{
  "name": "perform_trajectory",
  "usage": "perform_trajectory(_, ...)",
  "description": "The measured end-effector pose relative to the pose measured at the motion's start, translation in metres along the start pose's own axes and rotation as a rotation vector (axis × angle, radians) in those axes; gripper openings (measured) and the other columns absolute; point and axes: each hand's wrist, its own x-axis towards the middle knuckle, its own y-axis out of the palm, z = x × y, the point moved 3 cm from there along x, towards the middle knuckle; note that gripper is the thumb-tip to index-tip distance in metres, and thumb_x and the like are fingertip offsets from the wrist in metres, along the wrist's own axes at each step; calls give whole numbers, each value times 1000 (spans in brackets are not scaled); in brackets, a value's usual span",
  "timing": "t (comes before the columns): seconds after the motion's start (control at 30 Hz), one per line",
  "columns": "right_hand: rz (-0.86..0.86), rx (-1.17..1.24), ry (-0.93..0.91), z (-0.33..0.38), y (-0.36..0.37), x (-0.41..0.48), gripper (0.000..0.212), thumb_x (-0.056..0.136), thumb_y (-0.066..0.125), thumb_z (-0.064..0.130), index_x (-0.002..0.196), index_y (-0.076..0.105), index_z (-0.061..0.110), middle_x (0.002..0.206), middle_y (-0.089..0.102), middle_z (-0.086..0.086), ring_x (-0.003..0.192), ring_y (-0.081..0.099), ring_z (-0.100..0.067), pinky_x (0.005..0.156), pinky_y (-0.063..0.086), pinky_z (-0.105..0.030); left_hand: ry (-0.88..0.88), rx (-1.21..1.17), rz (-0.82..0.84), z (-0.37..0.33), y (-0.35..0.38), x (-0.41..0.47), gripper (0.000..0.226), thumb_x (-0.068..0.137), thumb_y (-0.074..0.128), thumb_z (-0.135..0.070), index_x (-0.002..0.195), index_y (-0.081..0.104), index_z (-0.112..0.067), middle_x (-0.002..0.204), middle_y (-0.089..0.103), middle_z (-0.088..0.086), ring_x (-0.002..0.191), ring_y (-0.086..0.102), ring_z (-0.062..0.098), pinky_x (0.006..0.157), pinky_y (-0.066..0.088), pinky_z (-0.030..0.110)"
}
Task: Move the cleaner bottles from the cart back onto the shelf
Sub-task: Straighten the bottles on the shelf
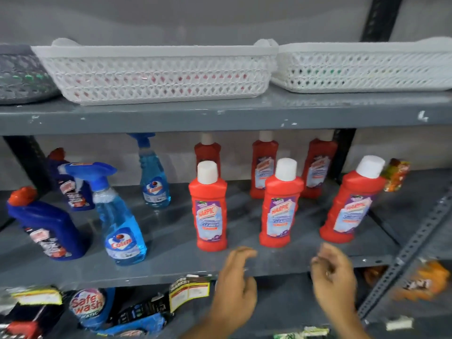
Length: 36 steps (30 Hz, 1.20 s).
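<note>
1. Six red Harpic bottles stand upright on the middle shelf (171,260): three in front, at left (210,211), centre (281,211) and right (352,206), and three more behind them (264,167).
2. To their left on the same shelf are two blue Colin spray bottles (117,216) and two dark blue, red-capped toilet cleaner bottles (46,228), also upright.
3. The left hand (234,289) hangs just in front of the shelf edge, empty, its fingers loosely curled and apart.
4. The right hand (335,282) is beside it, also empty, fingers slack and slightly spread; both are blurred.
5. The cart is not in view, so I cannot tell how many bottles remain on it.
6. Judging by the filled rows and empty hands, much of the restocking looks done; open shelf space remains in front and at far right.
</note>
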Motion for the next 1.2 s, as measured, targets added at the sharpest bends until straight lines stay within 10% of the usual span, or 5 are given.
perform_trajectory(0.57,399,-247,129,-58,-53,137,72,65,54,8,131,40,33,131,58,-1,120,56,-21,103,43,-48,-345,-252,335,-68,203,123,57,81,55,-11,136,42,-21,137,55,3,126,51,22,111,39,42)
perform_trajectory(0.77,84,-155,-12,-34,-46,36,62,71,52,-7,115,53,38,106,63,-4,95,63,-18,86,50,-28,-214,-222,295,-30,127,31,67,76,45,3,139,37,-21,139,43,-12,130,38,-1,111,31,18)
perform_trajectory(0.9,502,-116,-168,-1,26,-48,59,69,61,3,94,61,57,88,69,22,67,66,0,65,47,-7,-210,-123,-54,110,11,-62,74,52,39,4,115,66,-21,95,74,13,50,56,-16,107,41,41)
perform_trajectory(1.07,964,-11,-327,82,138,-115,45,71,58,24,110,60,47,109,66,26,100,62,6,87,48,-15,-283,-55,-677,74,-175,-92,45,73,49,-10,115,56,-25,114,62,-18,103,59,-3,88,44,6)
perform_trajectory(1.2,1022,32,-221,108,227,-134,66,74,55,38,135,31,48,142,45,14,129,43,0,108,37,-26,-402,-12,-561,100,-218,-53,64,83,47,-1,144,29,-10,135,43,-5,106,47,-15,82,34,-6)
